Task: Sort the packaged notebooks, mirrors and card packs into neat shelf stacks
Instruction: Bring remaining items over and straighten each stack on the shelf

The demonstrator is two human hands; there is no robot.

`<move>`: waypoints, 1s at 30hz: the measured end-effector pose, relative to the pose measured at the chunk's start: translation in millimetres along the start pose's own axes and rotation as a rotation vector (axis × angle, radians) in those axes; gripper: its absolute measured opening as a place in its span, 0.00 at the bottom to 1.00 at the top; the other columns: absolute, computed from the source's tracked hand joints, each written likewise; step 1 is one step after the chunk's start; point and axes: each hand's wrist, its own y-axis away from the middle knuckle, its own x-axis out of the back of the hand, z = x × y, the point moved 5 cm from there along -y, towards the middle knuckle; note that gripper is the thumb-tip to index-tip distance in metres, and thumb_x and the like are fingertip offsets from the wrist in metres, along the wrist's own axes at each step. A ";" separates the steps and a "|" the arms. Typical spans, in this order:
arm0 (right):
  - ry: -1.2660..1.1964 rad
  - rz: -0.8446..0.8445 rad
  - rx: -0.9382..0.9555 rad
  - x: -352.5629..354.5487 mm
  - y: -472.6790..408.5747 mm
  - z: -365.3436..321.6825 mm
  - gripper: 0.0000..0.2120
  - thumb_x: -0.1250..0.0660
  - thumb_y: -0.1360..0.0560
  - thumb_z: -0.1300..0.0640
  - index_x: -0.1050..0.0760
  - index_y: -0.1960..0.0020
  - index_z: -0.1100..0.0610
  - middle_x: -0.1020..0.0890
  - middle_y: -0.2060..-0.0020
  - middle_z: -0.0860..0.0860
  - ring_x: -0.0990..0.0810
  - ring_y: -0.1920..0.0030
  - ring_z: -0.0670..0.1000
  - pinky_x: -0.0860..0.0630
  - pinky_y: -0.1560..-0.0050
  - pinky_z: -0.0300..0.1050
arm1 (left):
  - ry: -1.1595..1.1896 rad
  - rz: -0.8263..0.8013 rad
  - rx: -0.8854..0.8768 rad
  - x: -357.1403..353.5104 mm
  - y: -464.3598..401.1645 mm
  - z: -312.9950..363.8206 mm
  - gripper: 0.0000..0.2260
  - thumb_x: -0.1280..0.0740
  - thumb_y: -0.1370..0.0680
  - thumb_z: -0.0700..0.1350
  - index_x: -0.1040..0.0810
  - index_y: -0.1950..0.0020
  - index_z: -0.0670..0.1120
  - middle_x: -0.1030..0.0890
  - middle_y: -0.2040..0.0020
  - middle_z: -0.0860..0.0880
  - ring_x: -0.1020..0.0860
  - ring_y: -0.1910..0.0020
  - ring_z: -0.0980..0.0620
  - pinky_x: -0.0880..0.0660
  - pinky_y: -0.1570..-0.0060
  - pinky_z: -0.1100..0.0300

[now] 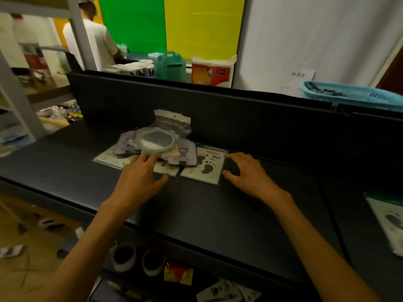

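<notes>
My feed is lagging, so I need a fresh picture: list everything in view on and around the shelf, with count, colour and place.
round mirror: one, pale blue rim, top of the central pile
card packs: several, purple, jumbled under the mirror
footprint notebook: one, white with dark prints, flat at the pile's right
grey packets: a few, against the back panel
shelf: one, dark, across the middle
basket: one, light blue, upper right
tissue pack: one, orange and white, behind the panel
other person: one, white shirt, upper left
left hand: open, fingertips at the pile
right hand: open, at the notebook's right edge
</notes>
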 end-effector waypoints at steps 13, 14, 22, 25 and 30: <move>-0.070 0.032 -0.383 -41.4 -48.0 -26.2 0.33 0.34 0.26 0.43 0.44 0.26 0.47 0.39 0.28 0.49 0.39 0.29 0.54 0.38 0.31 0.52 | 0.064 -0.001 -0.065 -7.6 -114.6 -83.4 0.39 0.34 0.31 0.68 0.38 0.27 0.48 0.33 0.29 0.45 0.35 0.32 0.44 0.39 0.33 0.46; -0.069 0.037 -0.418 -45.3 -47.0 -29.0 0.34 0.35 0.26 0.42 0.45 0.25 0.46 0.40 0.27 0.49 0.40 0.29 0.54 0.38 0.31 0.52 | 0.068 -0.040 -0.070 -11.9 -120.1 -86.1 0.40 0.35 0.31 0.69 0.38 0.27 0.49 0.33 0.29 0.45 0.34 0.32 0.44 0.40 0.33 0.46; -0.034 0.138 -0.582 -67.1 -34.5 -57.9 0.45 0.35 0.32 0.32 0.49 0.24 0.51 0.41 0.26 0.52 0.39 0.29 0.55 0.40 0.29 0.51 | 0.228 -0.169 -0.142 -26.2 -139.7 -102.0 0.42 0.39 0.37 0.75 0.34 0.30 0.51 0.27 0.34 0.46 0.30 0.36 0.45 0.33 0.36 0.47; 0.018 0.115 -0.607 -76.9 -35.5 -69.4 0.53 0.36 0.37 0.26 0.52 0.23 0.52 0.44 0.24 0.53 0.43 0.26 0.55 0.44 0.27 0.51 | 0.379 -0.155 -0.146 -15.8 -135.6 -103.6 0.35 0.29 0.33 0.62 0.32 0.31 0.48 0.26 0.35 0.46 0.29 0.37 0.45 0.32 0.37 0.48; 0.007 0.136 -0.660 -76.6 -34.3 -66.1 0.57 0.34 0.39 0.26 0.55 0.23 0.52 0.46 0.24 0.55 0.43 0.26 0.57 0.44 0.27 0.54 | 0.685 -0.189 -0.055 -6.9 -131.5 -104.7 0.30 0.24 0.31 0.45 0.31 0.31 0.48 0.25 0.39 0.49 0.25 0.41 0.49 0.28 0.44 0.56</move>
